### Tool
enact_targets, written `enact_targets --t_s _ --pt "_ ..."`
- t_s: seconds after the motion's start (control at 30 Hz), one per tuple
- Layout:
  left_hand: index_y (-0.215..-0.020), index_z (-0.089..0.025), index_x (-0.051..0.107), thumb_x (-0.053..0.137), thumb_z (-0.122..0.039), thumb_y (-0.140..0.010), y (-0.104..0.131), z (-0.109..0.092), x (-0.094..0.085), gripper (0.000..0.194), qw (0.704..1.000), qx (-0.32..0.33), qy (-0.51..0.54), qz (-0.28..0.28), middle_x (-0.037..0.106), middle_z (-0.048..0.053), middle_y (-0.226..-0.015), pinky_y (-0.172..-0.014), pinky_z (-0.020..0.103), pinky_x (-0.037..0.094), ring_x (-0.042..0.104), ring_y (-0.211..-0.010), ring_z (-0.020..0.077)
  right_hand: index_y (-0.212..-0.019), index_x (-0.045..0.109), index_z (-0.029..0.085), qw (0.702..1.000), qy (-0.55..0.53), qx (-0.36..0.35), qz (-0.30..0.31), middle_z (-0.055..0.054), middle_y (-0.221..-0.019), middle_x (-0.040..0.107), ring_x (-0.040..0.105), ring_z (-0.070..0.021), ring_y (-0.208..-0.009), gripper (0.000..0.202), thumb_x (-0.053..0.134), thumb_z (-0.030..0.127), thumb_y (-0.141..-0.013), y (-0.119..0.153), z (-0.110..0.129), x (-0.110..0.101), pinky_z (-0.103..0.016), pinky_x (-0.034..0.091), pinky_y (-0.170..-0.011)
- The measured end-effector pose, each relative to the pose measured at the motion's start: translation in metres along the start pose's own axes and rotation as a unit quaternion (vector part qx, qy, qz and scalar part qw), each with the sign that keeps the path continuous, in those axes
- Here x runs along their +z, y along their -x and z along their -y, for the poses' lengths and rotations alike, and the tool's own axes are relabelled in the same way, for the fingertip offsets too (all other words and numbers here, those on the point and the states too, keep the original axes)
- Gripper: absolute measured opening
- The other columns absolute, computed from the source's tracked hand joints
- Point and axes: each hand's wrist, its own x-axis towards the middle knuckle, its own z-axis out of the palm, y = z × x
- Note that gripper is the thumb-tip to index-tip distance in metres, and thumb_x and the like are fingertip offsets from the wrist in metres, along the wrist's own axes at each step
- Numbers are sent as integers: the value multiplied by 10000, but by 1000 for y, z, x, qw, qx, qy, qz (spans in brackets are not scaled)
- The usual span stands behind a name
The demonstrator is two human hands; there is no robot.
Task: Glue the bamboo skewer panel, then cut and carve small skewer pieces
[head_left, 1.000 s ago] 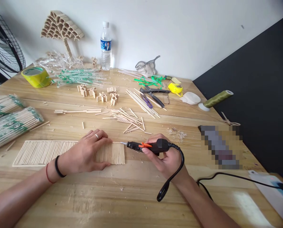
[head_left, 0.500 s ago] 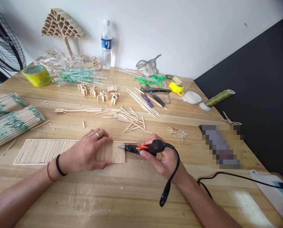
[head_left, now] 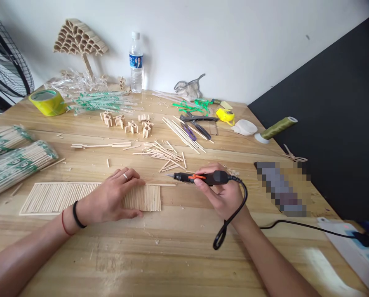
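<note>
A long flat panel of thin wooden sticks (head_left: pixel 63 197), laid side by side against a border strip, lies on the table. My left hand (head_left: pixel 119 196) spans it near its right part, thumb at the near edge and fingers at the far edge, hiding the sticks beneath. In my right hand (head_left: pixel 223 192) is a black hot glue pen (head_left: pixel 187 177) with an orange trigger and a cord. Its metal tip points left, just above and beyond the panel's right end, apart from it. Short cut sticks (head_left: pixel 165 154) lie in a loose pile behind.
Small star-shaped stick pieces (head_left: pixel 131 127), pliers (head_left: pixel 199 128), a yellow tape measure (head_left: pixel 225 115) and a water bottle (head_left: pixel 136 66) stand farther back. Bagged sticks (head_left: pixel 20 165) lie at left, below a yellow tape roll (head_left: pixel 48 103). At right are a blurred-out dark object (head_left: pixel 283 189) and a power strip (head_left: pixel 341 235).
My right hand has lifted the hot glue pen off the panel's right end, moving it right and away from me. My left hand stays on the panel.
</note>
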Motion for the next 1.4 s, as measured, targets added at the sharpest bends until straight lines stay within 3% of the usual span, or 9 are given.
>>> enact_targets --t_s 0.17,0.43,0.63,0.73,0.83,0.93,1.07,1.23,1.4 --pt "-1332 -174 572 700 -576 -888 0 -5 0 612 1000 -3 -30 2 605 134 -1244 -997 487 489 578 -1124 301 -1040 667 249 983 158 -88 -28 -83 -1075 597 606 -245 -1006 156 633 138 -935 -5 2 -9 -403 520 -876" --pt "-1332 -147 578 638 -535 -938 1 -28 6 556 995 -26 -89 -31 618 155 -1266 -990 509 476 573 -1135 320 -1076 545 242 980 140 -2 140 -117 -1252 491 560 -265 -1154 400 510 -33 -787 4 -2 -13 -423 534 -935" --pt "-1342 -137 573 658 -522 -936 -1 -27 13 567 995 -36 -82 -35 610 156 -1281 -1005 503 480 560 -1154 319 -1035 544 250 974 127 19 186 -88 -1241 528 564 -236 -1208 427 394 -64 -786 3 -2 -18 -408 492 -1007" --pt "-1339 -138 574 642 -512 -950 -1 -25 14 544 996 -37 -76 -36 606 154 -1278 -1013 503 478 556 -1153 314 -950 558 244 978 136 16 159 -80 -1153 585 581 -238 -1135 301 392 4 -873 2 -2 -13 -405 487 -979" --pt "-1335 -131 576 630 -525 -956 -1 -24 15 549 996 -36 -69 -36 603 159 -1274 -1010 513 478 549 -1151 317 -917 552 241 980 173 35 92 -86 -1044 606 592 -259 -1025 122 451 212 -981 2 0 -5 -416 491 -909" --pt "-1332 -122 578 614 -552 -959 0 -23 16 570 997 -34 -62 -33 603 164 -1270 -1015 532 470 542 -1146 320 -898 503 248 969 224 93 45 -73 -933 611 603 -266 -893 183 518 417 -968 2 2 -3 -400 486 -785" --pt "-1322 -126 585 620 -614 -936 0 -23 14 623 998 -47 -44 -21 602 168 -1268 -1014 549 462 538 -1143 329 -779 415 273 924 282 233 115 -14 -679 595 543 -217 -595 335 490 542 -964 -2 8 -11 -333 369 -568" --pt "-1292 -159 596 695 -569 -892 1 -24 12 580 998 -59 -17 -25 600 150 -1273 -1031 532 451 535 -1157 327 -715 494 274 849 350 335 210 -60 -677 676 620 -261 -621 449 627 684 -844 0 26 -13 -321 315 -538" --pt "-1275 -168 611 770 -562 -825 -1 -29 12 619 997 -73 -27 -29 616 137 -1262 -1041 526 446 547 -1163 331 -684 567 264 859 308 361 191 -55 -692 706 649 -260 -669 329 633 555 -823 11 30 -5 -324 355 -565"
